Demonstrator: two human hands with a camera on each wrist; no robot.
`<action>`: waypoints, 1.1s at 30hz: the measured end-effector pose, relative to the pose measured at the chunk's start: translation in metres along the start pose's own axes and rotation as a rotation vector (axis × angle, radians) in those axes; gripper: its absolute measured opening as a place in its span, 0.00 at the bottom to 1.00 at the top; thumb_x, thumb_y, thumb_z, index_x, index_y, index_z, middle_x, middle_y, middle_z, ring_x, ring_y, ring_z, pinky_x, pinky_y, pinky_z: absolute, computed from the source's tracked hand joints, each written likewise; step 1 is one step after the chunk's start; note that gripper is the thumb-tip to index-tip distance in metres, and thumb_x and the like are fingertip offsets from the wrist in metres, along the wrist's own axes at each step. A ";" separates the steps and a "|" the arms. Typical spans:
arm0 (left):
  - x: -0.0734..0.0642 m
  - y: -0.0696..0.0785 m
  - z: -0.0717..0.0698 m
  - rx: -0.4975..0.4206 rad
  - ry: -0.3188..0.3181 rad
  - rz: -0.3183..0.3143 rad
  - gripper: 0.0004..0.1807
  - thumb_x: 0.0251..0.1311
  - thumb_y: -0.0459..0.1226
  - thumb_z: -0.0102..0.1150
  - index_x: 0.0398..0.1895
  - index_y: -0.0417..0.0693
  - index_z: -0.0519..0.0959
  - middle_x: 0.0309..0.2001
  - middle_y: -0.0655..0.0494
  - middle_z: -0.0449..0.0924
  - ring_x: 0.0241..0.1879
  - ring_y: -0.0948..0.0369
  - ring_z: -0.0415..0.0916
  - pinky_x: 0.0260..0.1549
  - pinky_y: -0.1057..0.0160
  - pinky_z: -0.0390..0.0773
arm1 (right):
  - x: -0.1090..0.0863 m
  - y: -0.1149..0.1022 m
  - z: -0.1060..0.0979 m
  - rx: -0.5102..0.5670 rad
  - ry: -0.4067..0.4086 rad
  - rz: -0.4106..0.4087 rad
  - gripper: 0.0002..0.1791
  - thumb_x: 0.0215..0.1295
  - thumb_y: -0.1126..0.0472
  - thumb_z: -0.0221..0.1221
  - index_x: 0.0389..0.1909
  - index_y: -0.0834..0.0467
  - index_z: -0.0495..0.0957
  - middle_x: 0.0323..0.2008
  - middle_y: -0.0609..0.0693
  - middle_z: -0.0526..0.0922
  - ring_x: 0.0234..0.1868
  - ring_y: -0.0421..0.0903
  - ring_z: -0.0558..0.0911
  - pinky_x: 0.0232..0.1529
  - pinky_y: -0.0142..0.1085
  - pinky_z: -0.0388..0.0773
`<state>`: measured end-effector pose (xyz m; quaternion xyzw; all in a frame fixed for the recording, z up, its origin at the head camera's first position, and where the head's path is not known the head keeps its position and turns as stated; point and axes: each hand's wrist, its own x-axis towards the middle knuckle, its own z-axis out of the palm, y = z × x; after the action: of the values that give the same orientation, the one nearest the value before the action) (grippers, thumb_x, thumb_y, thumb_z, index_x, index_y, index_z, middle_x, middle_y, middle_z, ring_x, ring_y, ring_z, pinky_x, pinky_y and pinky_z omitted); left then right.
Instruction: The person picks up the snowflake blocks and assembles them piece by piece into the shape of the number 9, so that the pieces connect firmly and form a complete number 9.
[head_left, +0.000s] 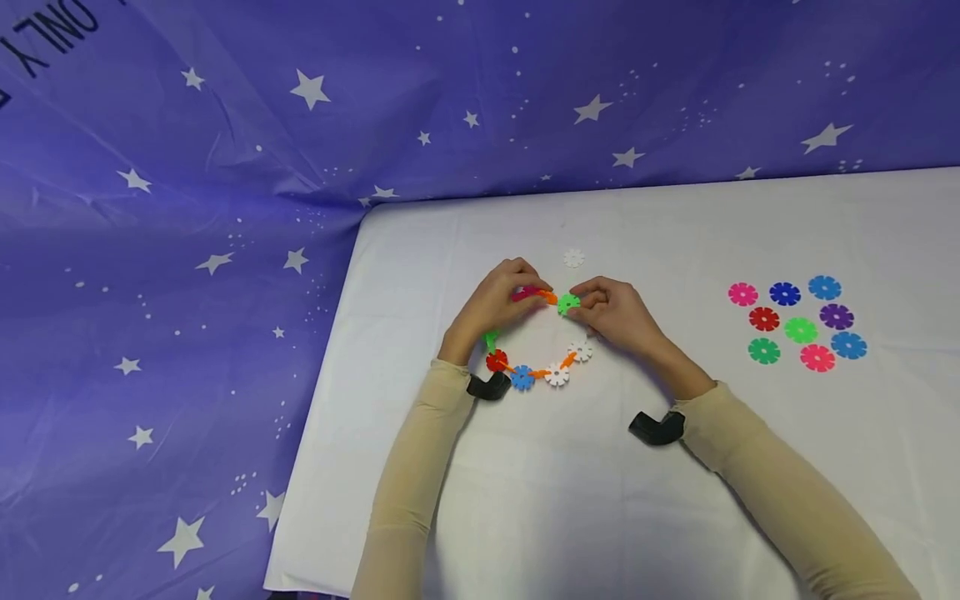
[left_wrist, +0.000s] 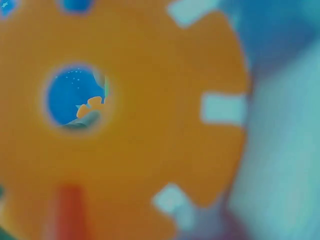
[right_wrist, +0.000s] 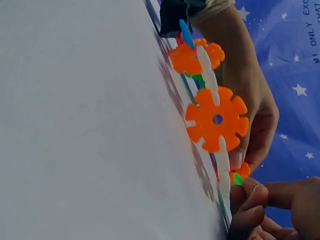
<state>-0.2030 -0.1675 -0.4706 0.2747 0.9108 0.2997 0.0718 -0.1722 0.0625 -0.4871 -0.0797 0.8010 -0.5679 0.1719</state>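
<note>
My left hand (head_left: 498, 296) pinches the chain of notched plastic discs near an orange disc (head_left: 548, 297), with a pink disc (head_left: 521, 293) under its fingers. My right hand (head_left: 617, 315) holds a light green disc (head_left: 568, 305) between thumb and fingers, its edge meeting the orange one. The chain curves toward the person through a red disc (head_left: 497, 361), a blue disc (head_left: 522, 378), a white disc (head_left: 557, 375) and others slotted crosswise. In the right wrist view an orange disc (right_wrist: 231, 120) stands between white ones. A blurred orange disc (left_wrist: 150, 100) fills most of the left wrist view.
A loose white disc (head_left: 573, 258) lies beyond the hands. Several loose discs, among them a purple disc (head_left: 836, 317) and a dark blue disc (head_left: 785, 294), lie at right on the white-covered table (head_left: 525, 517). A purple starry cloth (head_left: 450, 83) borders the table behind and at left.
</note>
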 end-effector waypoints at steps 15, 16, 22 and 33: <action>0.002 -0.005 0.004 -0.062 0.044 -0.017 0.11 0.61 0.43 0.66 0.42 0.49 0.86 0.44 0.55 0.79 0.48 0.59 0.74 0.54 0.62 0.72 | 0.002 -0.005 0.003 0.134 0.016 0.081 0.22 0.65 0.62 0.64 0.57 0.66 0.74 0.31 0.61 0.82 0.16 0.41 0.76 0.19 0.34 0.76; 0.001 -0.005 0.004 -0.065 0.042 -0.019 0.10 0.61 0.43 0.66 0.42 0.49 0.86 0.44 0.55 0.79 0.48 0.59 0.74 0.54 0.62 0.72 | 0.002 -0.005 0.003 0.136 0.019 0.084 0.22 0.65 0.62 0.64 0.57 0.66 0.74 0.31 0.61 0.82 0.16 0.41 0.76 0.20 0.34 0.76; 0.000 -0.005 0.004 -0.076 0.046 -0.011 0.09 0.61 0.42 0.66 0.40 0.48 0.87 0.44 0.55 0.79 0.49 0.59 0.74 0.54 0.62 0.73 | 0.005 0.001 0.008 0.190 0.041 0.078 0.21 0.63 0.62 0.65 0.55 0.65 0.75 0.28 0.52 0.82 0.17 0.38 0.77 0.20 0.32 0.77; 0.000 -0.007 0.005 -0.150 0.075 0.005 0.08 0.58 0.39 0.69 0.37 0.45 0.87 0.41 0.54 0.81 0.45 0.60 0.78 0.52 0.65 0.74 | 0.005 0.001 0.012 0.316 0.041 0.062 0.22 0.64 0.66 0.63 0.56 0.71 0.73 0.25 0.47 0.83 0.18 0.37 0.78 0.22 0.29 0.78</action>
<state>-0.2048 -0.1692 -0.4789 0.2595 0.8872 0.3773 0.0571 -0.1727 0.0507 -0.4926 -0.0153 0.7073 -0.6827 0.1831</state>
